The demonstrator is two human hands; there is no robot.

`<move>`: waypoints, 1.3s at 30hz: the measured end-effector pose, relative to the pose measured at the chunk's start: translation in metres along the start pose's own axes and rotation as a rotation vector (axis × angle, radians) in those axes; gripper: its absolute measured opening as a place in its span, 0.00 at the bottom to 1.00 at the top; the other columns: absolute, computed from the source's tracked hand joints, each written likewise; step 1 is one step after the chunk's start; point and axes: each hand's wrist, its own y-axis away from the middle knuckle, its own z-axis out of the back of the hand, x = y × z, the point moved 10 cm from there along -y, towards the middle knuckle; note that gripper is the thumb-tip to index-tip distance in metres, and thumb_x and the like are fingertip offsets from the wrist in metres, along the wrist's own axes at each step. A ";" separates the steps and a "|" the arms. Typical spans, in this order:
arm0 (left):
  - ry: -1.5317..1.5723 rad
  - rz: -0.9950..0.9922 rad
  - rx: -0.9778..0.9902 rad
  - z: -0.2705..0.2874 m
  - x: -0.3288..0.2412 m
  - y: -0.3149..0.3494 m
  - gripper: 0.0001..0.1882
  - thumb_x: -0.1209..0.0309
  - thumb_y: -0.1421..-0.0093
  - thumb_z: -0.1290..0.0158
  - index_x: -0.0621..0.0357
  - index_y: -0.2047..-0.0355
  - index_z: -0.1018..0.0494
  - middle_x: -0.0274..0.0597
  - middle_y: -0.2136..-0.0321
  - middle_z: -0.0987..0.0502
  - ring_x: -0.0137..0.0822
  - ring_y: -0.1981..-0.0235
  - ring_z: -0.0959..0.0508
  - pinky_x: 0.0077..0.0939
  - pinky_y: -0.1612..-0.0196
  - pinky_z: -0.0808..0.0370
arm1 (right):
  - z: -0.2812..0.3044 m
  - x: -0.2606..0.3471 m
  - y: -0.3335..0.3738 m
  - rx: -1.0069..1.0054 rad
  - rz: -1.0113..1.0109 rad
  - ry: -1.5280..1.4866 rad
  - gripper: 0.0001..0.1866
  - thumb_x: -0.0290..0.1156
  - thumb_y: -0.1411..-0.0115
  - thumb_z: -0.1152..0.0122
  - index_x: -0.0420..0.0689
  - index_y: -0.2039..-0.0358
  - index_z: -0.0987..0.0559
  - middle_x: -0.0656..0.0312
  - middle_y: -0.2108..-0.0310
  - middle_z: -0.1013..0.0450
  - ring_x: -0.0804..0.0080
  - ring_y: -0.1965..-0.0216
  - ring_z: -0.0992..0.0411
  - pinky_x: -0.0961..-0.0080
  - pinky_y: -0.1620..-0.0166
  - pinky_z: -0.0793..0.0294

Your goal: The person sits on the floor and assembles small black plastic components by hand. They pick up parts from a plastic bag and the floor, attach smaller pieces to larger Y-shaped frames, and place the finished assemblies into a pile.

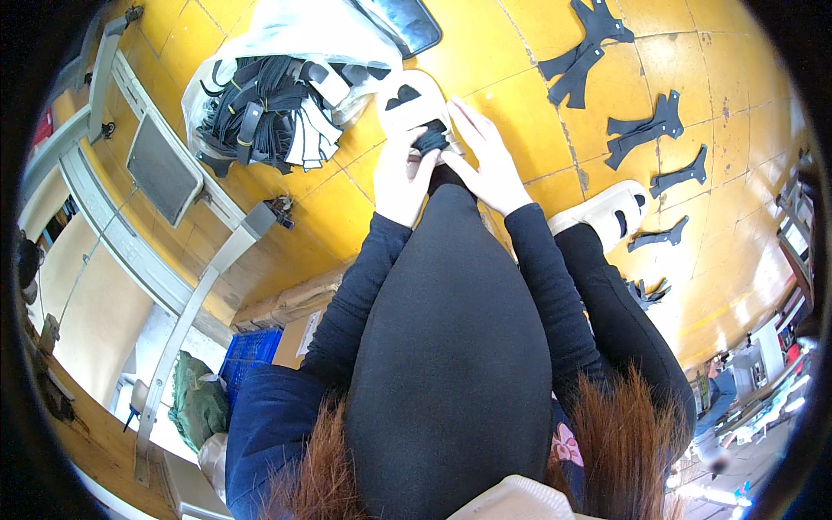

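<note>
Both hands are low over my foot in a cream slipper point(414, 91) with cut-out holes. My left hand point(400, 182) is closed, thumb and fingers pinching a small dark bundle point(431, 139) that looks like black fabric; its exact kind is partly hidden. Beside it, my right hand point(490, 165) has its fingers stretched out along the slipper's right side, and its thumb comes close to the bundle. Just left of the hands, a white plastic bag point(303, 33) lies spread with a heap of black strips point(256, 108) and several white-edged pieces point(314, 134).
Flat black Y-shaped pieces point(646, 130) lie in small piles down the yellow tiled floor point(485, 52) at right. My other slipper point(607, 212) is near them. A metal frame point(130, 225) stands at left, with a blue crate point(250, 355) and a cardboard box point(296, 338) close by.
</note>
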 end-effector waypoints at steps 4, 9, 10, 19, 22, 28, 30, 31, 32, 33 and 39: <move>-0.108 -0.117 -0.009 0.000 -0.005 -0.016 0.18 0.71 0.45 0.44 0.58 0.54 0.30 0.50 0.61 0.26 0.44 0.62 0.24 0.32 0.58 0.27 | -0.009 -0.009 -0.004 0.035 -0.068 -0.048 0.24 0.33 0.40 0.47 0.46 0.43 0.33 0.52 0.44 0.36 0.57 0.44 0.38 0.67 0.41 0.40; -0.203 -0.122 0.069 -0.009 0.004 -0.020 0.18 0.69 0.45 0.45 0.56 0.53 0.30 0.49 0.58 0.27 0.48 0.56 0.28 0.36 0.52 0.31 | -0.016 -0.017 -0.014 0.073 -0.077 -0.026 0.20 0.30 0.42 0.47 0.44 0.49 0.29 0.54 0.50 0.31 0.57 0.48 0.35 0.68 0.44 0.37; -0.222 -0.138 0.058 -0.007 0.004 -0.020 0.18 0.69 0.45 0.45 0.56 0.53 0.30 0.49 0.58 0.28 0.48 0.56 0.28 0.36 0.51 0.32 | -0.013 -0.014 -0.016 0.033 -0.044 0.006 0.19 0.30 0.43 0.46 0.44 0.50 0.29 0.54 0.51 0.31 0.57 0.48 0.34 0.68 0.44 0.36; -0.316 -0.179 -0.066 0.003 0.005 -0.019 0.21 0.72 0.46 0.44 0.59 0.51 0.31 0.50 0.57 0.28 0.41 0.59 0.25 0.27 0.58 0.26 | -0.023 -0.018 -0.026 0.037 -0.048 0.012 0.18 0.29 0.43 0.46 0.45 0.51 0.28 0.56 0.50 0.32 0.58 0.48 0.35 0.68 0.43 0.36; -0.284 -0.136 -0.052 0.003 0.010 -0.016 0.21 0.71 0.45 0.45 0.58 0.51 0.31 0.50 0.56 0.29 0.44 0.57 0.26 0.30 0.55 0.28 | -0.027 -0.010 -0.024 0.094 0.002 0.014 0.18 0.29 0.44 0.46 0.45 0.51 0.29 0.56 0.50 0.33 0.58 0.48 0.35 0.68 0.43 0.36; -0.228 -0.080 -0.008 0.003 0.011 -0.015 0.19 0.72 0.44 0.46 0.58 0.52 0.31 0.49 0.56 0.29 0.44 0.56 0.26 0.32 0.53 0.28 | -0.026 0.005 -0.029 0.092 0.093 0.012 0.17 0.28 0.44 0.46 0.46 0.52 0.28 0.55 0.50 0.32 0.57 0.48 0.34 0.67 0.44 0.35; -0.091 -0.050 -0.017 0.006 0.009 -0.017 0.17 0.75 0.44 0.46 0.61 0.53 0.31 0.48 0.58 0.27 0.38 0.58 0.24 0.27 0.56 0.25 | -0.023 -0.001 -0.034 0.110 -0.015 -0.102 0.20 0.29 0.46 0.43 0.46 0.52 0.29 0.55 0.51 0.32 0.56 0.48 0.34 0.65 0.44 0.35; 0.076 0.017 0.000 0.006 0.012 -0.020 0.17 0.75 0.44 0.46 0.62 0.53 0.31 0.47 0.58 0.27 0.38 0.58 0.24 0.27 0.55 0.25 | -0.025 -0.009 -0.034 0.146 -0.135 -0.139 0.21 0.30 0.47 0.42 0.46 0.51 0.29 0.55 0.51 0.31 0.56 0.48 0.35 0.65 0.44 0.35; 0.253 0.082 0.018 0.005 0.015 -0.023 0.17 0.76 0.44 0.47 0.63 0.53 0.32 0.46 0.59 0.27 0.38 0.58 0.24 0.28 0.54 0.25 | -0.014 0.001 -0.037 0.079 -0.079 -0.185 0.23 0.30 0.48 0.40 0.45 0.50 0.29 0.55 0.50 0.32 0.58 0.47 0.35 0.67 0.44 0.36; 0.409 0.181 0.035 0.002 0.020 -0.026 0.16 0.76 0.43 0.47 0.63 0.54 0.32 0.45 0.59 0.26 0.38 0.58 0.24 0.28 0.54 0.25 | -0.006 0.005 -0.037 0.037 -0.079 -0.215 0.25 0.31 0.49 0.39 0.45 0.48 0.30 0.54 0.49 0.33 0.59 0.46 0.35 0.69 0.43 0.37; 0.898 0.499 0.171 -0.021 0.016 -0.035 0.17 0.77 0.44 0.48 0.62 0.54 0.35 0.44 0.63 0.25 0.33 0.65 0.22 0.22 0.60 0.24 | 0.019 0.061 -0.048 -0.026 0.226 0.088 0.30 0.32 0.55 0.34 0.48 0.49 0.32 0.55 0.54 0.30 0.55 0.51 0.33 0.65 0.47 0.33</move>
